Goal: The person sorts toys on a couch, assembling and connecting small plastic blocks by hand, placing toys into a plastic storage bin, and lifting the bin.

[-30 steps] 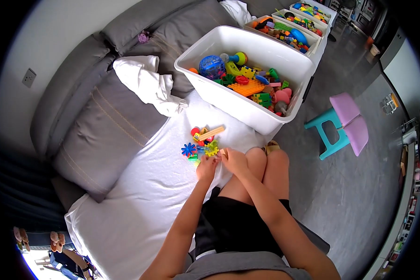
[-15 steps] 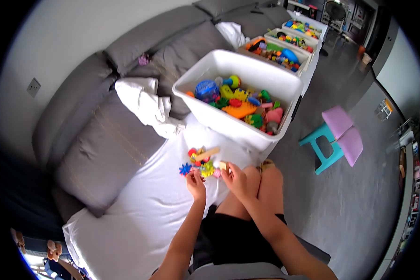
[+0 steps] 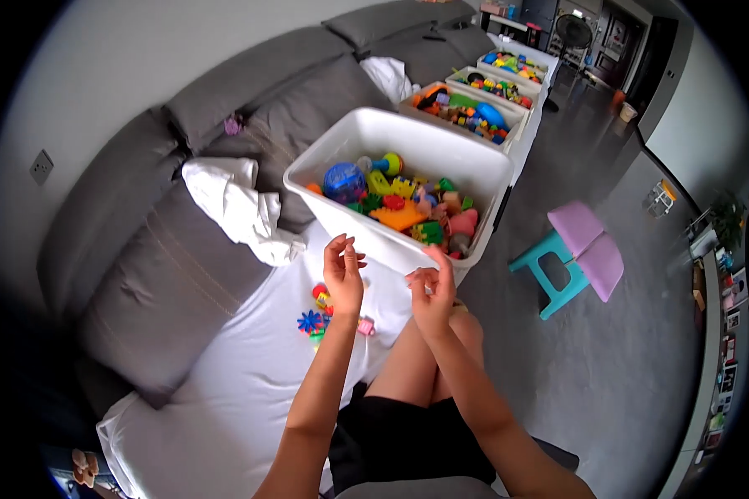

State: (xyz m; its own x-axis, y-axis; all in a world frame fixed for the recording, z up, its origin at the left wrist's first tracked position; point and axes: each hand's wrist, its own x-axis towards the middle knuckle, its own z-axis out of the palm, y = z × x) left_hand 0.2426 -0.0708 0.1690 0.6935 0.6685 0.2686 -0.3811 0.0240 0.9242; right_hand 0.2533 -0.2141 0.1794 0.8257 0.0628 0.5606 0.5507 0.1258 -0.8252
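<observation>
My left hand (image 3: 344,273) is raised at the near side of a large white bin (image 3: 316,198), its fingers loosely bent and apart with nothing in them. My right hand (image 3: 433,293) is level with the bin's near right corner, also without anything in its grasp, index finger stretched out. Inside the bin lie a blue ball (image 3: 344,182), an orange toy (image 3: 398,218), a pink toy (image 3: 463,222) and several other colourful pieces. On the white sheet below, a blue spiky piece (image 3: 310,322) and a pink block (image 3: 366,326) lie among small toys, partly hidden by my left forearm.
Behind the bin stand several more toy-filled boxes (image 3: 466,125). A grey sofa (image 3: 200,258) with a crumpled white cloth (image 3: 240,208) runs along the left. To the right, a turquoise stool (image 3: 549,270) with a lilac top stands on the grey floor (image 3: 549,391).
Both hands have risen from the toys on the sheet to the bin's near edge. The wooden block has left my right hand, and a beige piece now shows in the bin.
</observation>
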